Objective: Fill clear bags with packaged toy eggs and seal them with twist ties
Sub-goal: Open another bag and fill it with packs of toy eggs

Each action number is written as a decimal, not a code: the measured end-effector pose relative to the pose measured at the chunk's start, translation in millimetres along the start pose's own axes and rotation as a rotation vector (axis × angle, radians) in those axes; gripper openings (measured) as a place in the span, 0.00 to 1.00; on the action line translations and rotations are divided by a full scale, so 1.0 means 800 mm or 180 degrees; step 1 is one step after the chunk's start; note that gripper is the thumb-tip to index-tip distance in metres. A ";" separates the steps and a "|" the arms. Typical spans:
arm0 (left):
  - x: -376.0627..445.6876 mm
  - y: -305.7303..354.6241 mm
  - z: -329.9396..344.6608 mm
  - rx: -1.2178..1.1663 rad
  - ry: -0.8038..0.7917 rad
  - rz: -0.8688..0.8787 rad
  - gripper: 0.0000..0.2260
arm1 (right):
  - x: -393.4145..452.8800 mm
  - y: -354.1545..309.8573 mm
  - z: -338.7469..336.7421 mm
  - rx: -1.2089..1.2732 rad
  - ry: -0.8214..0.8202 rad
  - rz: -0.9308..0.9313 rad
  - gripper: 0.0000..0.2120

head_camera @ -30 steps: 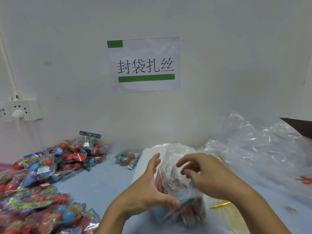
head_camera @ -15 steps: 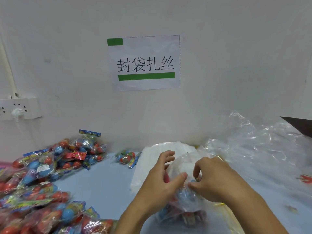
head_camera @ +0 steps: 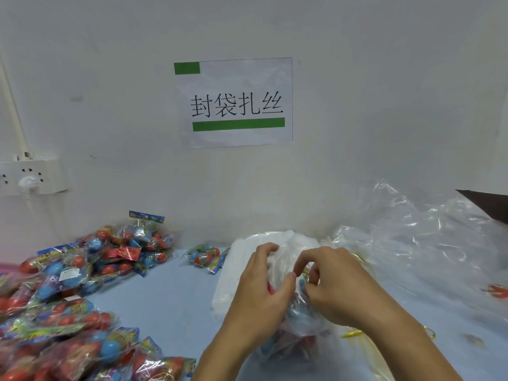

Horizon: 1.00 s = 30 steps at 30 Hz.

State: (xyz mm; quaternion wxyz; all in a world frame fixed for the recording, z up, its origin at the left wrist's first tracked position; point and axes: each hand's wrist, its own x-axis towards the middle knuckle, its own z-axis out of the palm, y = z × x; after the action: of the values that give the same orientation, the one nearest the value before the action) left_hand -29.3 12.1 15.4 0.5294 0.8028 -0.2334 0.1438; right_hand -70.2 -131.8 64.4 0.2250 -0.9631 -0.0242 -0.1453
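A clear bag [head_camera: 295, 336] filled with packaged toy eggs stands on the blue table in front of me. My left hand [head_camera: 261, 295] grips the gathered neck of the bag from the left, thumb across it. My right hand [head_camera: 338, 287] pinches the same neck from the right, fingers curled; a thin gold strand shows at its fingertips. Yellow twist ties [head_camera: 353, 333] lie on the table just right of the bag.
Heaps of packaged toy eggs [head_camera: 68, 306] cover the left of the table, one loose pack [head_camera: 204, 257] near the wall. A stack of flat bags [head_camera: 233, 270] lies behind my hands. Crumpled clear plastic [head_camera: 417, 243] fills the right. A wall socket [head_camera: 30, 176] is at left.
Both hands moved up from the bag's sides and closed together on its top, bunching the open mouth into a neck.
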 end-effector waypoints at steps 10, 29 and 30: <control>0.012 0.004 -0.010 -0.0743 0.1034 -0.0040 0.10 | 0.011 0.005 -0.024 0.1408 0.1910 -0.0785 0.19; 0.015 0.008 -0.055 -0.0389 0.1079 -0.0541 0.14 | 0.011 0.045 -0.010 0.1289 -0.0582 0.0158 0.12; 0.016 0.006 -0.053 -0.0146 0.1010 -0.0644 0.10 | 0.013 0.041 -0.006 0.1270 -0.0397 0.0097 0.07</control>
State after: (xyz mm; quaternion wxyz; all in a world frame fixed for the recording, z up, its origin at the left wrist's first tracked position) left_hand -20.0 46.3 42.1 0.5895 0.7772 -0.0683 0.2093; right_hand -57.8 -163.1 57.5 0.4116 -0.9069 -0.0518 -0.0742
